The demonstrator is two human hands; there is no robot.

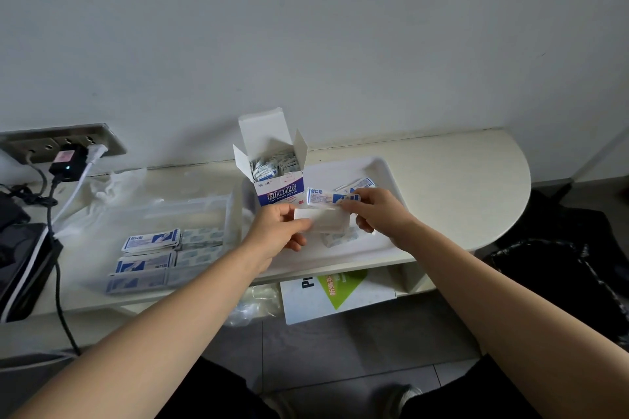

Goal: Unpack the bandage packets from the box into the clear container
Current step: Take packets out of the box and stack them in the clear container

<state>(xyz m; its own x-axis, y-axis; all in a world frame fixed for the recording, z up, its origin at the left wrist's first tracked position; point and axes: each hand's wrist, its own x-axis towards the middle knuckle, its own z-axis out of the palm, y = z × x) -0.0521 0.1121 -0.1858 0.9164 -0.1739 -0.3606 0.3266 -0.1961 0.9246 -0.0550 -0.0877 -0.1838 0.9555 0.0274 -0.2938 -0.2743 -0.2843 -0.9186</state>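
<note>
An open white and blue bandage box (277, 177) stands upright at the back of the white tray (384, 170), with several packets inside. My left hand (277, 231) pinches a small stack of packets (325, 219), plain side up, over the tray. My right hand (377, 211) pinches a blue-printed packet (323, 196) just above that stack. The clear container (207, 211) sits to the left and holds rows of packets (153, 240) laid flat. Loose packets (366, 184) lie on the tray behind my right hand.
A wall socket panel (64, 141) with plugs and cables (56, 269) is at far left beside a dark device (20, 265). Crumpled clear plastic (112, 184) lies behind the container. Below the shelf sits a white and green card (337, 292). A black bag (558, 265) is at right.
</note>
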